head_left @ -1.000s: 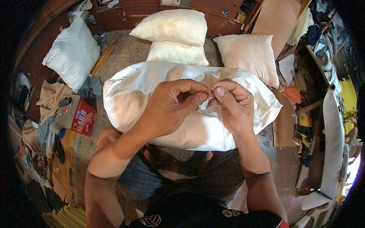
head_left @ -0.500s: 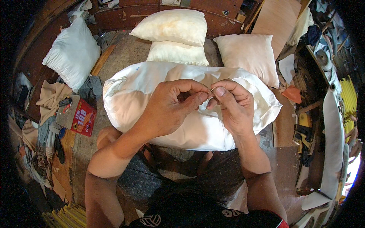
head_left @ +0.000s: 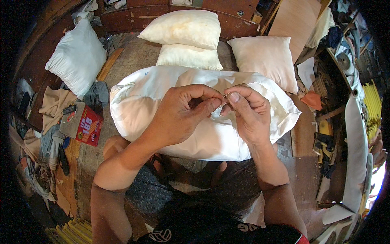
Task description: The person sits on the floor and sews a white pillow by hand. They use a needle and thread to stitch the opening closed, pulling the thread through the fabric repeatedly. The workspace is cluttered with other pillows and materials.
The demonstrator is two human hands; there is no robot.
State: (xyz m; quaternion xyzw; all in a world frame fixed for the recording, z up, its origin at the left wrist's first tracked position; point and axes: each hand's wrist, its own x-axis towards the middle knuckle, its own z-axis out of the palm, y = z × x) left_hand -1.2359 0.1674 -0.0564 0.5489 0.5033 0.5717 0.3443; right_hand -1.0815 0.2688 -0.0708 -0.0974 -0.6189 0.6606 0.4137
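Both hands meet over a long white cushion (head_left: 134,114), their fingertips almost touching. My left hand (head_left: 187,112) is pinched around something thin, which looks like a needle and thread (head_left: 226,96). My right hand (head_left: 248,114) pinches the same thin piece from the other side, thumb against bent index finger. A fine thread hangs below my right hand across the cushion's white cover. The exact points of contact between fingertips and needle are too small to make out clearly.
Two stacked cream pillows (head_left: 180,28) lie beyond the cushion, between a white pillow (head_left: 75,61) and a beige pillow (head_left: 262,61). A red box (head_left: 89,128) and crumpled cloth (head_left: 57,101) sit at left. At right are boards (head_left: 292,24), yellow material (head_left: 369,101) and assorted scraps.
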